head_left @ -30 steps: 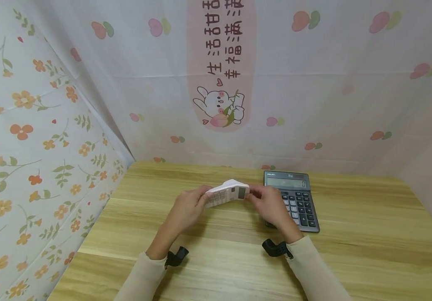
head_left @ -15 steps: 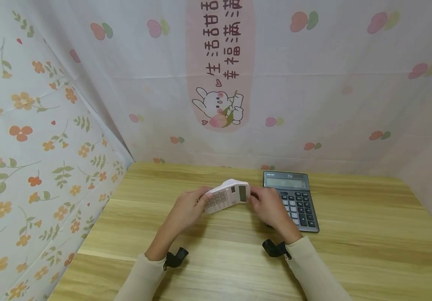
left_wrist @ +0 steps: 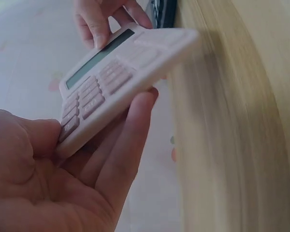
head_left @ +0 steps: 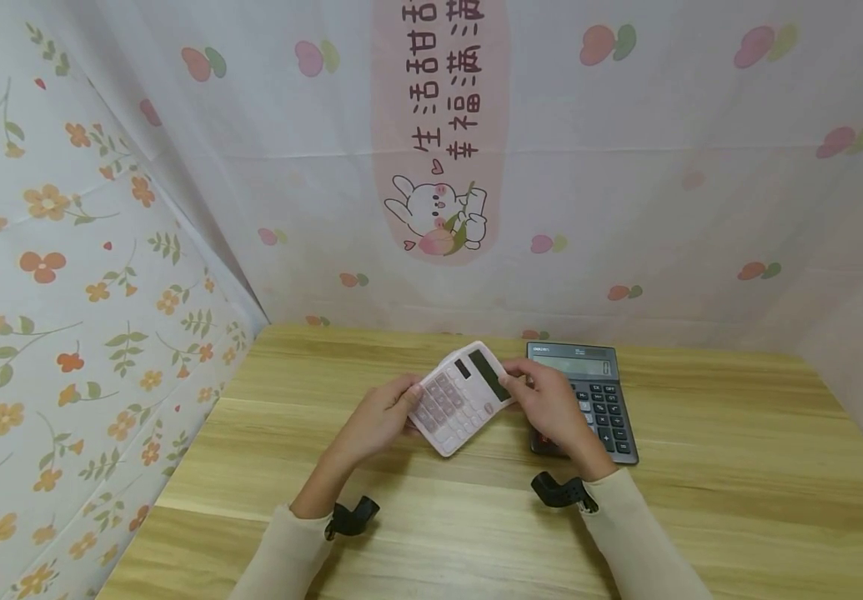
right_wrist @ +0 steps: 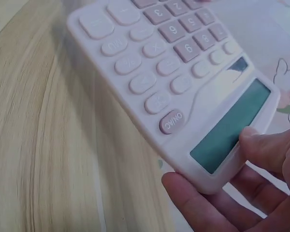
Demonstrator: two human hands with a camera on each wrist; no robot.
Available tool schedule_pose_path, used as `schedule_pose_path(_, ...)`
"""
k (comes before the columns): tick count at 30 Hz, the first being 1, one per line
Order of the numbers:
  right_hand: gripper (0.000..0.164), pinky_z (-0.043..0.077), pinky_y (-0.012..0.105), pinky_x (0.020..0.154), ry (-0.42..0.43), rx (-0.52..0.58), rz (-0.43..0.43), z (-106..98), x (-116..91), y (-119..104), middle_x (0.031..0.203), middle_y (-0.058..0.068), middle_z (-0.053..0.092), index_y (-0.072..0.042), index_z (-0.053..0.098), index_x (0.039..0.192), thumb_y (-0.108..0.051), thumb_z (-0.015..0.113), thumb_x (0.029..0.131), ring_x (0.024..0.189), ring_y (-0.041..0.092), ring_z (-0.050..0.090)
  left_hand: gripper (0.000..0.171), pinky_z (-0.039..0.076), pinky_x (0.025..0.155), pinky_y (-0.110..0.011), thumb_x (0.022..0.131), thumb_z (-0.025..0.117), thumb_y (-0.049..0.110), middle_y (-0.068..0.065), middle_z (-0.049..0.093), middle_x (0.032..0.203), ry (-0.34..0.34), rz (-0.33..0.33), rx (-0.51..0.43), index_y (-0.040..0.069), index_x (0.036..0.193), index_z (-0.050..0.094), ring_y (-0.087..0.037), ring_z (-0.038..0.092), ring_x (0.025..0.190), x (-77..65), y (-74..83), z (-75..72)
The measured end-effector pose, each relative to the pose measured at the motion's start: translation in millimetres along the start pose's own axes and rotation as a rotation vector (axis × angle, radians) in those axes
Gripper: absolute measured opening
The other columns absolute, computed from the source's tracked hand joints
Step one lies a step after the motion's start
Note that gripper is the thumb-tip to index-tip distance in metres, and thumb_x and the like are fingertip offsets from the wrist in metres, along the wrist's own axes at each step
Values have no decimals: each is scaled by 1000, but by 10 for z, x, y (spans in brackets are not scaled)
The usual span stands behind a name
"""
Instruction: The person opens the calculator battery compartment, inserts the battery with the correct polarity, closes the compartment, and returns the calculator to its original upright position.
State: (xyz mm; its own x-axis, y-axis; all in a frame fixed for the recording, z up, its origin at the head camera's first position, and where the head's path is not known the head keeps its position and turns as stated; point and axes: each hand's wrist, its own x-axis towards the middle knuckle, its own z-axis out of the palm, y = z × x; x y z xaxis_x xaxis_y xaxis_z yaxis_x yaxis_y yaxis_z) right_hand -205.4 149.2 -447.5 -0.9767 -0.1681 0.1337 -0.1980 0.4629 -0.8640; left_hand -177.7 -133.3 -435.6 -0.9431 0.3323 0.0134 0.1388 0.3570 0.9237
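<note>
A pale pink calculator [head_left: 455, 402] is held above the table, its keys and dark screen facing up toward the head camera. My left hand [head_left: 377, 417] grips its left edge, thumb on the key side and fingers underneath, as the left wrist view shows. At the screen end, my right hand [head_left: 551, 404] pinches the casing, with the thumb on the screen's edge and fingers behind. In the right wrist view the pink calculator's ON/AC key [right_wrist: 172, 121] and blank screen show. A dark grey calculator [head_left: 607, 408] lies on the table, partly hidden under my right hand.
The wooden table [head_left: 739, 433] reaches back to a white printed curtain [head_left: 626, 167]. A floral cloth [head_left: 48, 292] hangs on the left. Both wrists wear black camera mounts, the left mount [head_left: 352, 517] and the right mount [head_left: 560, 490].
The pink calculator has turned from nearly edge-on to face the head camera, its screen end rising. My right hand has shifted slightly right, its thumb now on the screen side.
</note>
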Motion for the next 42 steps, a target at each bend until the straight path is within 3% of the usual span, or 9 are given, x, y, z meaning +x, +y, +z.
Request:
schedule_pose_path(10, 20, 66, 43, 77, 81, 80, 133, 46, 15, -5, 115, 17, 71, -3, 76, 127, -11, 68, 110, 95, 29, 70, 42, 65, 84, -47, 121, 33, 15, -23, 75, 108, -136, -119, -345, -18, 139, 51, -33, 79, 93, 21, -58, -18)
schedule_pose_path(17, 29, 62, 37, 93, 105, 263, 250, 45, 12, -34, 123, 23, 69, 7, 70, 135, -8, 67, 110, 106, 29, 73, 42, 64, 90, -45, 120, 29, 12, -23, 77, 113, -101, -177, -524, -18, 142, 49, -24, 80, 93, 55, -93, -37)
schedule_pose_path(22, 37, 61, 33, 94, 81, 409, 287, 76, 16, -72, 129, 29, 71, 14, 63, 141, -6, 66, 110, 106, 23, 75, 46, 63, 92, -44, 120, 28, 12, -24, 77, 119, -93, -174, -593, -19, 149, 45, -21, 80, 96, 51, -89, -26)
schedule_pose_path(25, 38, 62, 35, 92, 62, 429, 304, 106, 16, -81, 130, 30, 71, 14, 62, 142, -7, 64, 111, 102, 21, 76, 44, 63, 93, -45, 120, 29, 12, -23, 76, 119, -81, -179, -631, -18, 148, 44, -22, 80, 96, 49, -88, -1)
schedule_pose_path(29, 40, 62, 36, 92, 42, 434, 320, 137, 14, -78, 134, 29, 70, 12, 60, 147, -8, 60, 112, 103, 23, 75, 42, 63, 93, -45, 120, 29, 11, -25, 75, 121, -63, -183, -645, -17, 146, 44, -24, 80, 98, 62, -105, 41)
schedule_pose_path(34, 41, 63, 33, 89, 36, 429, 343, 160, 14, -70, 135, 28, 68, 10, 58, 150, -8, 56, 114, 104, 24, 73, 46, 63, 92, -43, 119, 29, 10, -33, 71, 130, -40, -203, -600, -17, 155, 42, -26, 79, 102, 90, -137, 86)
schedule_pose_path(42, 41, 63, 31, 85, 57, 333, 349, 198, 24, -62, 131, 28, 69, 10, 59, 150, -5, 58, 112, 106, 28, 73, 43, 65, 87, -41, 117, 42, 7, -26, 70, 122, 2, -277, -418, -19, 151, 49, -23, 74, 96, 94, -162, 123)
